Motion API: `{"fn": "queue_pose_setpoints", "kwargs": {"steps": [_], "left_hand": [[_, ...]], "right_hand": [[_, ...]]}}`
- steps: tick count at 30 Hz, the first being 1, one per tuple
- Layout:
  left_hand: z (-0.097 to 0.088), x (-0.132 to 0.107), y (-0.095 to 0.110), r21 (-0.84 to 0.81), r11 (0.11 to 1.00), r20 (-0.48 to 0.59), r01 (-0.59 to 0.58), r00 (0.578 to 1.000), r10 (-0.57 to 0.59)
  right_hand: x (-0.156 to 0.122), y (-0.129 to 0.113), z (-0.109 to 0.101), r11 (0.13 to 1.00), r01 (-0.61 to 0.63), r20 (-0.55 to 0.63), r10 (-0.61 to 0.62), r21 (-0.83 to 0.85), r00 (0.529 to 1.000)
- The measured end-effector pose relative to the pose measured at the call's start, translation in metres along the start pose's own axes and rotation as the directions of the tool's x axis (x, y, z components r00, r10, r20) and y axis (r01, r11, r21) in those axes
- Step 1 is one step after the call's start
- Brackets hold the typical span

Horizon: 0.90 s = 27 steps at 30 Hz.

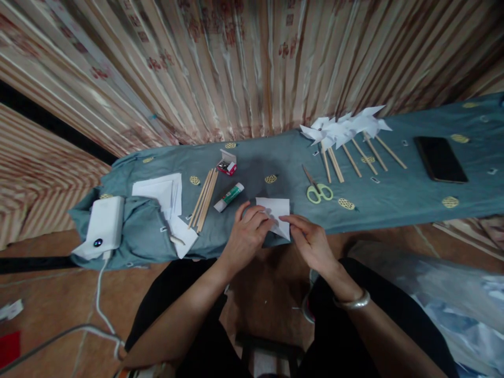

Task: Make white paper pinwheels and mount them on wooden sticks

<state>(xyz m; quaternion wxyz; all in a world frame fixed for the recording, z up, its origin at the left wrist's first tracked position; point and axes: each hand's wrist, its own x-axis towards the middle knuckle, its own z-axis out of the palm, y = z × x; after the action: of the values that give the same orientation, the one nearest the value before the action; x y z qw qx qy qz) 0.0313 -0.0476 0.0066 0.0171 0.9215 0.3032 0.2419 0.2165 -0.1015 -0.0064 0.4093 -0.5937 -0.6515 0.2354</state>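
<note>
A small white sheet of paper (280, 207) is held at the near edge of the cloth-covered table, partly folded or lifted at its lower side. My left hand (250, 228) closes on its left side, fingers bent over the paper. From the right, my right hand (311, 239) pinches the paper's right edge between thumb and fingers. A glue stick (229, 197) lies just left of my left hand. Scissors with green handles (317, 190) rest beyond my right hand. What lies under my left fingers is hidden.
Wooden sticks (203, 202), a small red box of metal pieces (227, 164), paper sheets (175, 191) and a white power bank (104, 223) with a cable are on the left. White paper pinwheels (346, 128) on sticks and a black phone (440, 159) lie right. A curtain (244, 68) hangs behind.
</note>
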Motion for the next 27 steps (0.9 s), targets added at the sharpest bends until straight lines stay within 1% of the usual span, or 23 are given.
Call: {"fn": "queue_pose_setpoints", "kwargs": {"steps": [3, 7, 13, 16, 18, 21, 24, 26, 27], "left_hand": [[-0.002, 0.0, -0.004, 0.018, 1.0, 0.053, -0.004, 0.999, 0.003], [0.0, 0.001, -0.007, 0.051, 0.999, 0.073, -0.006, 0.997, 0.002], [0.009, -0.002, -0.007, 0.012, 1.0, 0.124, 0.011, 0.992, -0.012], [0.012, -0.004, -0.004, -0.008, 1.0, 0.172, 0.005, 0.985, -0.004], [0.012, -0.005, -0.003, -0.049, 0.999, 0.19, 0.012, 0.982, -0.003], [0.009, -0.004, -0.002, -0.225, 0.97, 0.177, 0.095, 0.983, -0.055], [0.006, -0.003, -0.001, -0.403, 0.893, 0.166, 0.199, 0.976, -0.142], [0.005, -0.003, -0.001, -0.445, 0.861, 0.164, 0.245, 0.968, -0.191], [0.005, -0.003, -0.001, -0.449, 0.854, 0.167, 0.264, 0.963, -0.21]], "right_hand": [[-0.002, 0.008, -0.004, 0.998, -0.054, -0.016, 0.054, 0.018, 0.998], [-0.005, 0.014, -0.01, 0.997, -0.066, -0.034, 0.065, -0.034, 0.997], [-0.01, 0.017, -0.014, 0.981, 0.066, 0.013, -0.065, -0.184, 0.998], [-0.01, 0.018, -0.017, 0.965, 0.097, -0.015, -0.104, -0.243, 0.994], [-0.008, 0.019, -0.019, 0.962, 0.105, -0.032, -0.117, -0.253, 0.993], [-0.005, 0.02, -0.023, 0.978, 0.093, -0.031, -0.1, -0.186, 0.994], [0.001, 0.021, -0.023, 0.999, 0.032, -0.01, -0.032, -0.022, 0.999], [0.004, 0.022, -0.021, 0.996, -0.045, 0.013, 0.044, 0.078, 0.999], [0.006, 0.022, -0.02, 0.99, -0.092, 0.02, 0.09, 0.103, 0.996]]}}
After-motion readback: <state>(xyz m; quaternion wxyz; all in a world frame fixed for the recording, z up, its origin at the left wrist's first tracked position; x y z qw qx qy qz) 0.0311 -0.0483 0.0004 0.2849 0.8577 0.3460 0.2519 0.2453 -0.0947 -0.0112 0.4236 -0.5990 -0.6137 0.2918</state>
